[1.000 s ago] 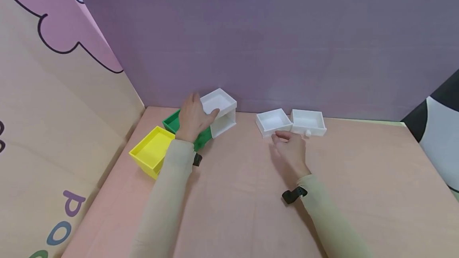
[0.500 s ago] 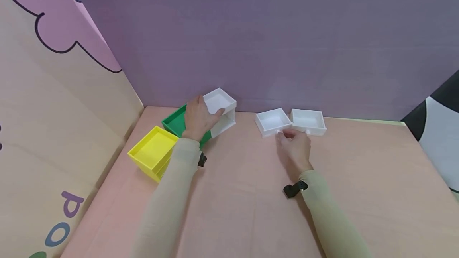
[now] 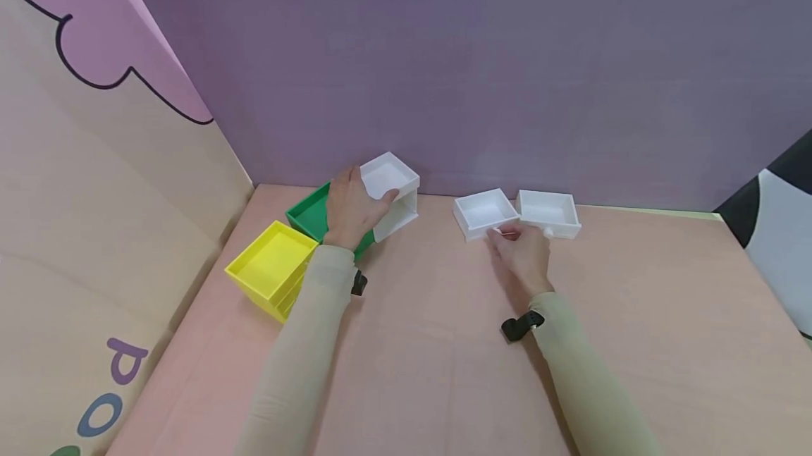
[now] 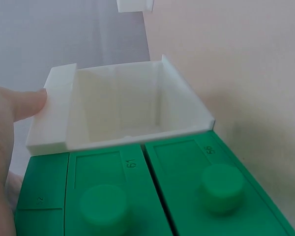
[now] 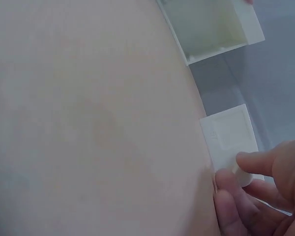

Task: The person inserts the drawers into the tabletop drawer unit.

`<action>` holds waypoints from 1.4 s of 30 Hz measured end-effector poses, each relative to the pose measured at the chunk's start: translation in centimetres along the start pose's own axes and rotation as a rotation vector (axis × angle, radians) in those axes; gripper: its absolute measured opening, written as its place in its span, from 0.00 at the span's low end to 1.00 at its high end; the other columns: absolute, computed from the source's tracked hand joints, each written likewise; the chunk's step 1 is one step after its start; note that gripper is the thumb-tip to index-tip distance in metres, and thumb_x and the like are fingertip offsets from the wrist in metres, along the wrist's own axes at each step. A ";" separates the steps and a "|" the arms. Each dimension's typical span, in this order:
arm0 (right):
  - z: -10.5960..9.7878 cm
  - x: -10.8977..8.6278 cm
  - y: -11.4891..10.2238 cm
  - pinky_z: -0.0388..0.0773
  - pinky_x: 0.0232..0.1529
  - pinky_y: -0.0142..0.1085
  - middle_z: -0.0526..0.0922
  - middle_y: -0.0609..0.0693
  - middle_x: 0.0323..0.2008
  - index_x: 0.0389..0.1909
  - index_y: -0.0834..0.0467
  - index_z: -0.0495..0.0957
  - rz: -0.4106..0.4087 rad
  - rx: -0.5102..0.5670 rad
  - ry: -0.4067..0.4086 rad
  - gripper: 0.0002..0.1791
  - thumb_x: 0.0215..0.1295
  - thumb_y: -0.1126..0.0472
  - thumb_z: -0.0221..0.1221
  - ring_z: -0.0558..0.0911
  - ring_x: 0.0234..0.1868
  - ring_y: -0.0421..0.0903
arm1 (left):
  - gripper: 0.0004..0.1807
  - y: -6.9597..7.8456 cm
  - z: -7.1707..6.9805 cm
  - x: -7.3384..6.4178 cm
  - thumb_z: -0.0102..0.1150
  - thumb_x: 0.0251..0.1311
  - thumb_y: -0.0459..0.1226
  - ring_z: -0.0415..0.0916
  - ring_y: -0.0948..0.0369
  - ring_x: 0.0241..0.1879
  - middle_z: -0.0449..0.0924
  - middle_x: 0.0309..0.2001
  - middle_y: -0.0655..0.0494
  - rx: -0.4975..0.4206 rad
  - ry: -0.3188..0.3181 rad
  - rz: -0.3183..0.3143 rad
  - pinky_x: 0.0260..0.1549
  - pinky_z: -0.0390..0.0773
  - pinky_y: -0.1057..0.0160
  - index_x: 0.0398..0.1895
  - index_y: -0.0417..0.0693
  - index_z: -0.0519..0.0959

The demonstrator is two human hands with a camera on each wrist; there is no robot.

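My left hand (image 3: 349, 209) lies over the top of a white mini drawer cabinet (image 3: 401, 215), thumb on its front edge. Its hollow front faces outward with no drawer inside. Joined along its side is a green drawer cabinet (image 3: 311, 213); in the left wrist view its two drawer fronts (image 4: 177, 160) carry round knobs and sit closed. My right hand (image 3: 523, 251) pinches the round white knob (image 5: 243, 177) of a small white drawer (image 3: 485, 209), thumb against fingertips. That drawer stands on the table to the right of the cabinet, apart from it.
A second white drawer (image 3: 548, 208) stands just right of the first, corners close together. A yellow drawer cabinet (image 3: 273, 262) sits at the left beside my left forearm. Purple cloth (image 3: 482, 68) rises behind, and a printed cloth hangs on the left. Pink cloth (image 3: 406, 364) covers the table.
My left hand has shifted slightly right onto the white cabinet, uncovering more of the green one. The fingers of my right hand have come up to the drawer's knob and pinch it.
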State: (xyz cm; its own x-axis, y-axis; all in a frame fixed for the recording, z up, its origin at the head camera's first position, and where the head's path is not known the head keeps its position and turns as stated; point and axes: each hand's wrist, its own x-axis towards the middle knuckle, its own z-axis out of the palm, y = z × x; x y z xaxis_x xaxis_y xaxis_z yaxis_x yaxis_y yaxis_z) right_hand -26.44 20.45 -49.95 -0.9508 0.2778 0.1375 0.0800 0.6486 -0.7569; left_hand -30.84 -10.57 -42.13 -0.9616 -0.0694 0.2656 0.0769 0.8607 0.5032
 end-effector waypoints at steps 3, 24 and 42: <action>-0.2 0.0 0.1 0.76 0.39 0.34 0.91 0.62 0.41 0.46 0.64 0.90 0.007 0.029 0.000 0.16 0.70 0.54 0.69 0.88 0.42 0.56 | 0.50 0.1 0.1 -0.2 0.63 0.63 0.64 0.74 0.42 0.67 0.73 0.72 0.39 0.009 0.009 0.006 0.67 0.77 0.43 0.75 0.34 0.69; -0.6 -1.2 0.1 0.74 0.38 0.20 0.92 0.63 0.43 0.48 0.66 0.90 -0.009 0.146 0.004 0.16 0.68 0.57 0.70 0.85 0.39 0.41 | 0.50 0.8 0.4 -0.6 0.61 0.65 0.64 0.72 0.42 0.72 0.73 0.73 0.38 0.043 0.004 0.022 0.79 0.65 0.43 0.76 0.33 0.68; 2.0 -3.8 -2.2 0.75 0.41 0.21 0.93 0.60 0.44 0.45 0.62 0.92 0.009 0.220 -0.034 0.13 0.66 0.58 0.72 0.88 0.45 0.45 | 0.50 0.8 0.5 -0.6 0.60 0.65 0.64 0.70 0.42 0.74 0.71 0.75 0.38 0.053 -0.006 0.007 0.81 0.60 0.43 0.77 0.34 0.67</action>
State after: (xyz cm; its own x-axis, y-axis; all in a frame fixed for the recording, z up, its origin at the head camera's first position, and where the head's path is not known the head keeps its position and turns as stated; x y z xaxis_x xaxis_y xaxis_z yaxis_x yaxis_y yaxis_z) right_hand -23.59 16.51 -50.07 -0.9601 0.2563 0.1118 0.0245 0.4754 -0.8794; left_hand -30.37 -9.60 -42.29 -0.9625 -0.0603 0.2645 0.0700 0.8867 0.4570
